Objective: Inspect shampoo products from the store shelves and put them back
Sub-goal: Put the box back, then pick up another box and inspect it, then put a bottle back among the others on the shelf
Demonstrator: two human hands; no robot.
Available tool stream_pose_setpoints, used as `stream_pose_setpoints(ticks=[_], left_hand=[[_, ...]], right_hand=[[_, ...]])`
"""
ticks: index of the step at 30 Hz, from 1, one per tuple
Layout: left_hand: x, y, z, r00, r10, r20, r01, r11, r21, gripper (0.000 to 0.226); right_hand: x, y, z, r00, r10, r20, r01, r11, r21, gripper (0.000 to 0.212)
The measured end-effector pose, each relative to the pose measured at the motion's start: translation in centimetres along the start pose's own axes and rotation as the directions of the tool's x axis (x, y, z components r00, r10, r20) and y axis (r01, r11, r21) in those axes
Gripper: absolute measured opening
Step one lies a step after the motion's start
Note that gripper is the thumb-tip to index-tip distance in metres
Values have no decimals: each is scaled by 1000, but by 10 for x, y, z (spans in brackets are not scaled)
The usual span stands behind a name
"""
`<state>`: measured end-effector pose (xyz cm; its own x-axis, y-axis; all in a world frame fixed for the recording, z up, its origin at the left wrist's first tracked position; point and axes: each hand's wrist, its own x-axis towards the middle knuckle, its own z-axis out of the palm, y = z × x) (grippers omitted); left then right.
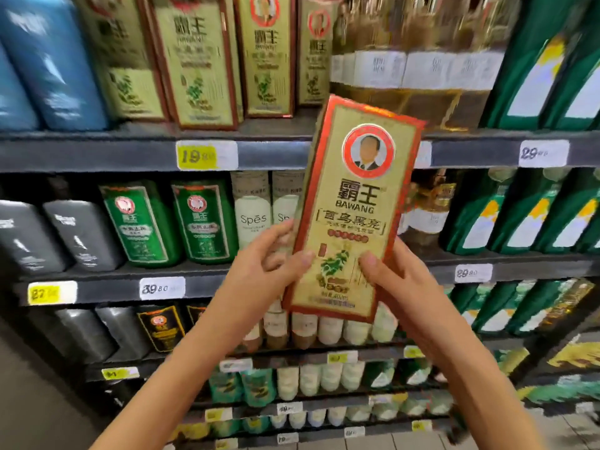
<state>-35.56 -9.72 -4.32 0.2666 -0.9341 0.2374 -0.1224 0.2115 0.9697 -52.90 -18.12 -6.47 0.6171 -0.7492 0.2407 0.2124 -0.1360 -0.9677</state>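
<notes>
The shampoo box (pixel 354 203) is tall and gold with a red border, a round emblem near the top and the word BAWANG. It is upright with its top tilted slightly right. The left hand (pixel 269 264) and the right hand (pixel 399 277) hold its lower end.

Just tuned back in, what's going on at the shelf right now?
A person holds a gold and red BAWANG box up in front of the shelves, its front facing the camera. The left hand grips its lower left edge and the right hand its lower right edge, thumbs on the front. Matching boxes stand in the upper row. This one is off the shelf, not yet put back.
</notes>
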Motion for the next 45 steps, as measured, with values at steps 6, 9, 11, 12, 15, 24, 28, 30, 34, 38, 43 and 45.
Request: stream_pose_setpoints(ticks=[6, 9, 11, 12, 15, 24, 28, 30, 34, 38, 43, 45], left_hand=[[77, 59, -26, 979, 205, -22, -201, 974, 99, 44], [111, 80, -41, 954, 301, 3, -292, 923, 251, 38], [129, 87, -49, 936, 353, -4, -333, 886, 323, 32], [137, 89, -52, 929, 370, -8, -346, 876, 336, 31], [153, 85, -55, 913, 402, -68, -350, 859, 375, 28], [167, 61, -53, 787, 509, -348, -302, 810, 502, 44], [161, 45, -64, 802, 492, -340, -289, 817, 499, 42], [156, 42, -69, 804, 477, -356, -288, 835, 470, 39], [150, 42, -80, 803, 451, -389, -280, 862, 422, 29], [150, 44, -87, 798, 419, -432, -267, 890, 369, 23], [146, 45, -87, 794, 412, -448, -261, 896, 360, 20], [143, 46, -85, 791, 415, -450, -259, 893, 369, 21]], right_hand=[[90, -73, 9, 991, -134, 28, 134, 991, 3, 39], [125, -99, 16, 986, -162, -36, 159, 985, -69, 33], [144, -111, 20, 984, -165, -67, 157, 982, -102, 32], [152, -116, 22, 985, -159, -66, 151, 982, -112, 32], [171, -125, 27, 994, -98, -49, 92, 989, -117, 32], [217, -91, 36, 977, -163, -137, 159, 986, -41, 45], [235, -84, 34, 981, -178, -79, 163, 972, -171, 51], [242, -81, 33, 981, -181, -65, 162, 961, -224, 55], [252, -82, 30, 989, -142, -35, 127, 950, -286, 60], [253, -81, 30, 992, -127, -21, 116, 953, -281, 60], [255, -81, 33, 993, -119, -10, 109, 941, -320, 62], [255, -81, 33, 993, -115, -12, 104, 938, -330, 62]])
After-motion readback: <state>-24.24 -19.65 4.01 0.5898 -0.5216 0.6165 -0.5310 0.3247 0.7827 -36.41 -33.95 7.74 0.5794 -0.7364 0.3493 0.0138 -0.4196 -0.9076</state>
